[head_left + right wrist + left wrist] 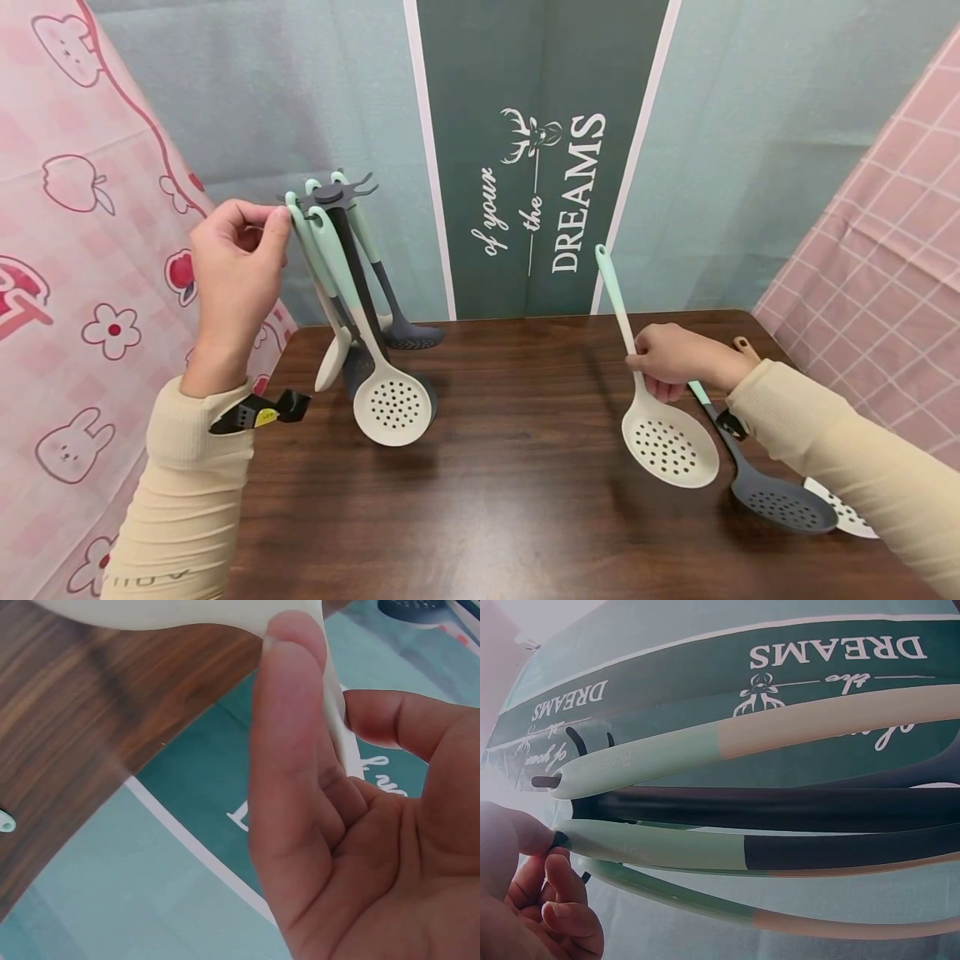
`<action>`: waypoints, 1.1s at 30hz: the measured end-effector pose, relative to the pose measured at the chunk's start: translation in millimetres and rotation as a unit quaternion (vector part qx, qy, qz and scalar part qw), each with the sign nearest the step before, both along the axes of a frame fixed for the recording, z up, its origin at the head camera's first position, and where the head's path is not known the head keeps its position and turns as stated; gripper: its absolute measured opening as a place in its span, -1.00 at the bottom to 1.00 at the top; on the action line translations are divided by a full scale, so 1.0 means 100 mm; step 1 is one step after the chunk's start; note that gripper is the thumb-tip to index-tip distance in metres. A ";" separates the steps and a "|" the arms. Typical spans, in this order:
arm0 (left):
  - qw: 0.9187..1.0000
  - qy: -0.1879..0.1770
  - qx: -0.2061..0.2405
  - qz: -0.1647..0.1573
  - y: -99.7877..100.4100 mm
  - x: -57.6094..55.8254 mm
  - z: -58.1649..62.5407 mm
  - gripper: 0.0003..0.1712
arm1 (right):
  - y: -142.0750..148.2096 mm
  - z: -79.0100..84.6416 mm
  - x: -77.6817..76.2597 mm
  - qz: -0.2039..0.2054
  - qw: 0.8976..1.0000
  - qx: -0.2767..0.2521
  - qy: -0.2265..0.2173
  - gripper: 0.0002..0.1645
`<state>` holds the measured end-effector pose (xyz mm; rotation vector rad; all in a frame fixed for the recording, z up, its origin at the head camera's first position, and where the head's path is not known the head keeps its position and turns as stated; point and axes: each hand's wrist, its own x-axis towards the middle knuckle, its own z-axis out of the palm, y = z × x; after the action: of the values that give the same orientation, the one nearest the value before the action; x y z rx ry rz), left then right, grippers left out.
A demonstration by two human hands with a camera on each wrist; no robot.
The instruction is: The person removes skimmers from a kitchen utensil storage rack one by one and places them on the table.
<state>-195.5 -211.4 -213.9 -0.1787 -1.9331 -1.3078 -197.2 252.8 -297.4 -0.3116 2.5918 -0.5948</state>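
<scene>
A dark utensil rack [330, 196] stands at the left, with several mint-handled utensils hanging from its hooks. Among them are a cream skimmer [393, 408] facing me and a cream spoon-like utensil [332, 365]. My left hand [240, 262] is at the rack's top; in the left wrist view its thumb and fingers pinch the tip of a dark hook [559, 839] at a mint-and-dark handle [652, 844]. On the right, my right hand [686, 360] grips another cream skimmer [670, 446] low on its handle, mint end up, perforated head down over the table.
On the brown wooden table [510, 467], a dark grey skimmer [783, 502] lies at the right. A white perforated utensil [847, 510] is beside it, partly hidden by my right sleeve. A tan handle end [744, 346] shows behind my right wrist. Printed curtains [525, 167] stand behind the table.
</scene>
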 end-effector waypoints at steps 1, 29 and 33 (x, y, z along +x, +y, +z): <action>1.000 -0.001 0.000 0.000 0.00 0.00 0.00 -0.91 | 0.01 -0.02 0.01 0.000 1.000 0.000 -0.002 -0.67; 1.000 -0.006 0.005 0.000 -0.01 -0.02 -0.02 -0.90 | 0.17 -0.63 0.20 -0.010 0.999 0.030 -0.040 -0.60; 1.000 -0.006 0.005 -0.003 -0.01 -0.02 -0.02 -0.90 | 0.20 -0.70 0.23 -0.018 0.998 0.030 -0.053 -0.62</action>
<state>-197.2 -212.5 -215.6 -0.1724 -1.9378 -1.3249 -173.8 272.6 -367.3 -0.2092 2.5126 -0.5312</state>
